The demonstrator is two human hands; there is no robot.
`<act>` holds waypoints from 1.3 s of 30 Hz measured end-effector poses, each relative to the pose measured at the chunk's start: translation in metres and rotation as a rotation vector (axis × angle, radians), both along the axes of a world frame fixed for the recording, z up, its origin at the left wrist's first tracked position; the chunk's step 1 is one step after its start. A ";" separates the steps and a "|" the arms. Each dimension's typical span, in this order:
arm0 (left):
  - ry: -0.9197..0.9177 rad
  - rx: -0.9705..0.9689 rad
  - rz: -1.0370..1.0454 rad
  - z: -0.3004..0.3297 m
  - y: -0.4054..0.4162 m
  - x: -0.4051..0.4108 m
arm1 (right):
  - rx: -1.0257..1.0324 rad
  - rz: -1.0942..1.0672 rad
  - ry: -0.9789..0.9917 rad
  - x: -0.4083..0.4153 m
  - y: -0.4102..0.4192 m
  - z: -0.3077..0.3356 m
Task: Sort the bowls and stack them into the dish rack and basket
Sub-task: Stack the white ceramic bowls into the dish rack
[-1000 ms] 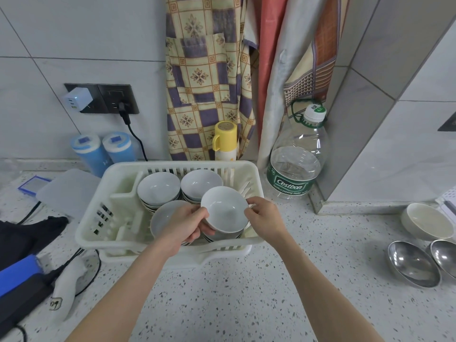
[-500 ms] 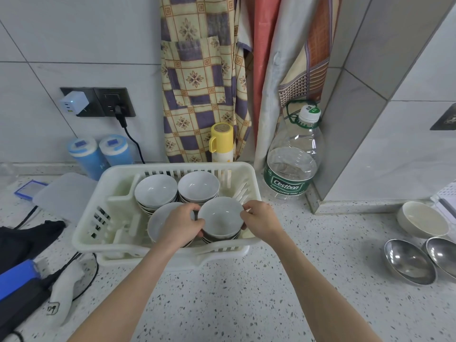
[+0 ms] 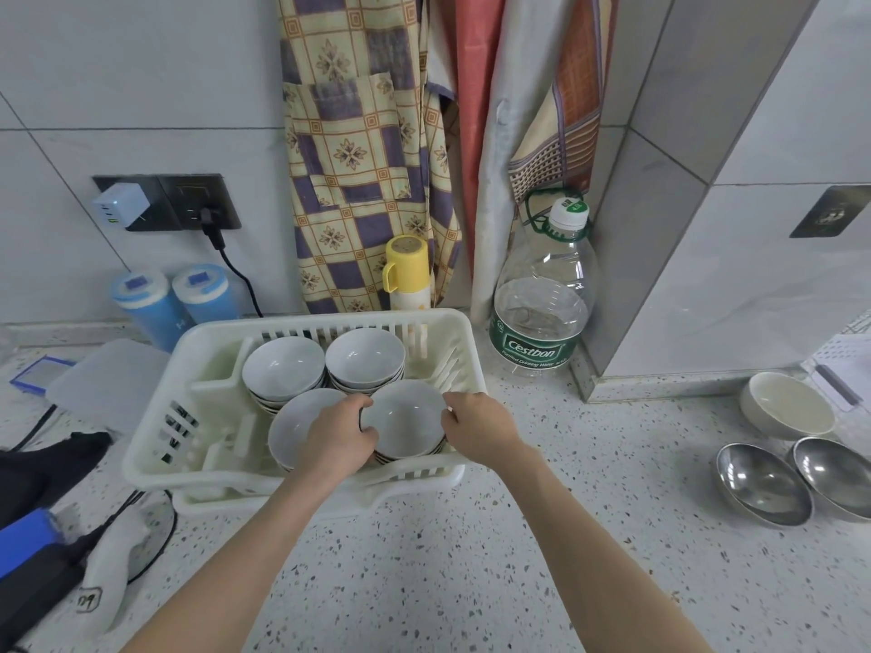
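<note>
A white plastic dish rack stands on the speckled counter and holds several stacks of white bowls. Two stacks sit at its back, and another bowl lies front left under my left wrist. The top white bowl of the front right stack rests upright on the bowls below it. My left hand grips its left rim with the thumb over the edge. My right hand pinches its right rim with curled fingers. A cream bowl and two steel bowls sit at the far right.
Behind the rack stand a large water bottle, a yellow flask and two blue canisters, with hanging cloths above. Left of the rack lie a plastic lid, dark fabric, a cable and a white glove.
Both hands lowered the white bowl from above the rack onto the front right stack, where it now sits level.
</note>
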State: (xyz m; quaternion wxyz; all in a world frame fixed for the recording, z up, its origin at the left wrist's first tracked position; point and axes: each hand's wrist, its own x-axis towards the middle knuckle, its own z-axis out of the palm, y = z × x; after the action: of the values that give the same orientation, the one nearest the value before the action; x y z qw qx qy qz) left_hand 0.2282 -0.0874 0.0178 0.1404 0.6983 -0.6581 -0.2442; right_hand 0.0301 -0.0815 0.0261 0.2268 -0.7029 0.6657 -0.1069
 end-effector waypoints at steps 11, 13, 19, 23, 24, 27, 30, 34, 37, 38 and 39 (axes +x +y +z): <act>0.055 -0.074 0.060 0.009 0.009 -0.003 | -0.123 -0.084 -0.236 0.001 0.010 -0.001; 0.056 -0.095 0.102 0.009 0.013 0.001 | -0.129 -0.116 -0.415 -0.007 0.019 0.000; 0.207 -0.189 0.168 0.016 0.041 -0.013 | -0.055 -0.189 -0.790 -0.044 0.057 -0.008; 0.496 -0.071 0.136 0.021 0.075 -0.062 | 0.025 -0.219 -0.852 -0.083 0.083 -0.018; 0.586 -0.024 0.156 0.020 0.084 -0.077 | 0.041 -0.229 -0.863 -0.094 0.087 -0.020; 0.714 0.093 0.223 0.010 0.104 -0.127 | 0.090 -0.246 -0.883 -0.137 0.096 -0.022; 0.750 0.209 0.272 -0.003 0.118 -0.187 | 0.128 -0.226 -0.861 -0.193 0.105 -0.020; 0.861 0.322 0.377 -0.019 0.134 -0.272 | 0.197 -0.206 -0.850 -0.277 0.122 -0.019; 0.878 0.375 0.409 -0.028 0.150 -0.333 | 0.215 -0.272 -0.874 -0.334 0.134 -0.018; 0.878 0.398 0.406 -0.030 0.157 -0.352 | 0.208 -0.297 -0.883 -0.351 0.138 -0.018; 0.878 0.423 0.394 -0.031 0.164 -0.370 | 0.199 -0.327 -0.890 -0.367 0.143 -0.017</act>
State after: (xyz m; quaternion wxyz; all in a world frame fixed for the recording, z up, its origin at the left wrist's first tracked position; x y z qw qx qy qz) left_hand -0.1419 0.0763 -0.0137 0.3023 0.6537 -0.3298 -0.6103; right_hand -0.3366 0.0617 0.0092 0.5361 -0.4499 0.6127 -0.3671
